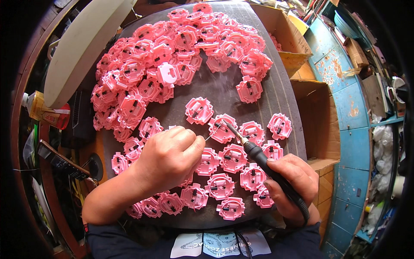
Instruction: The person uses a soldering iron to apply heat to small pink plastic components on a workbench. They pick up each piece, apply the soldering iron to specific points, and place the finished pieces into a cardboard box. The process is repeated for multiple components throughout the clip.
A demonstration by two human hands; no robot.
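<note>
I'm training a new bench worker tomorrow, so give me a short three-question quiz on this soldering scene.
1. True or false: the right hand holds the black soldering iron like a pen.
2. Which pink plastic part does the iron's tip touch? A) one in the heaped pile at the far side of the mat B) the part in the spread-out group near the hands C) one inside the cardboard box
3. Fill in: the left hand feeds a thin ___ toward the iron's tip.

Key
1. True.
2. B.
3. Wire, probably solder; it is too fine to tell for sure.
</note>
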